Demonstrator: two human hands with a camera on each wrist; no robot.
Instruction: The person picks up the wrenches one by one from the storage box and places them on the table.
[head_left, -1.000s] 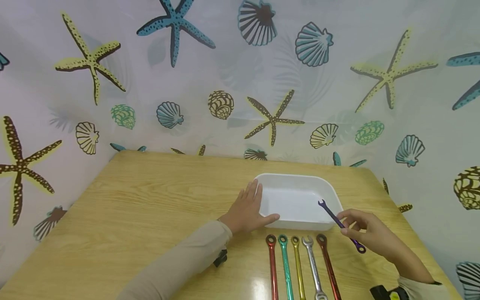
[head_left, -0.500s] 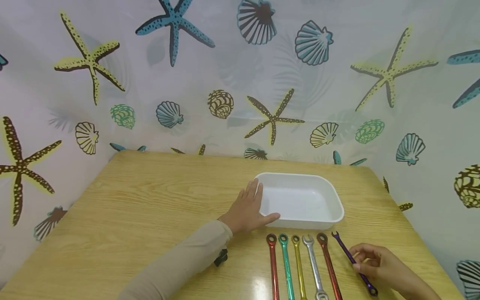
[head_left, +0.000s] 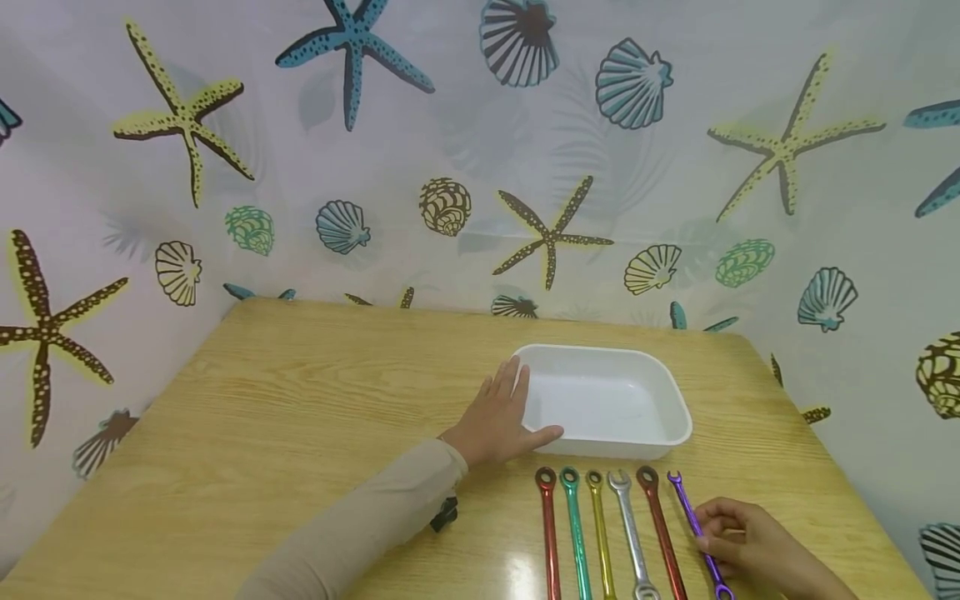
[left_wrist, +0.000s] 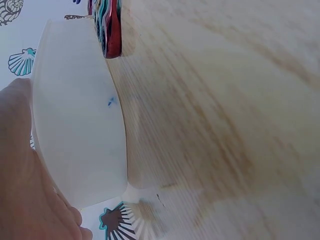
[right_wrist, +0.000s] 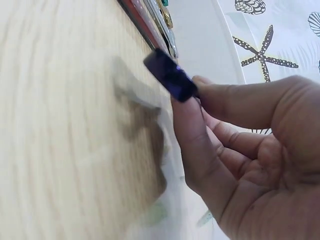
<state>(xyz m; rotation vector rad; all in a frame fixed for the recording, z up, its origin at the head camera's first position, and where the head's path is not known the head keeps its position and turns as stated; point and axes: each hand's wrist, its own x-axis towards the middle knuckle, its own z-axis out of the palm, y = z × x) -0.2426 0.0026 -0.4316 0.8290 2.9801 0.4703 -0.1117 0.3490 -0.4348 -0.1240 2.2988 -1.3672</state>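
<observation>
My right hand (head_left: 753, 542) pinches a purple combination wrench (head_left: 686, 503) between thumb and fingers, to the right of a row of wrenches. The purple wrench (right_wrist: 170, 75) shows end-on and blurred in the right wrist view, close over the table. My left hand (head_left: 495, 421) rests against the left end of a white rectangular basin (head_left: 607, 448), its fingers straight along the rim and its thumb spread over the front corner. In the left wrist view the basin's outer wall (left_wrist: 80, 115) stands beside that hand.
In front of the basin lie a red wrench (head_left: 551, 533), a green wrench (head_left: 577, 533), a yellow one (head_left: 602, 533), a silver one (head_left: 632, 533) and a dark red one (head_left: 662, 533), side by side. A shell-patterned cloth (head_left: 375, 167) hangs behind the wooden table (head_left: 300, 400).
My right hand has brought the purple wrench from over the basin's right corner down toward me, then slightly left, beside the dark red wrench. My left hand stays at the basin.
</observation>
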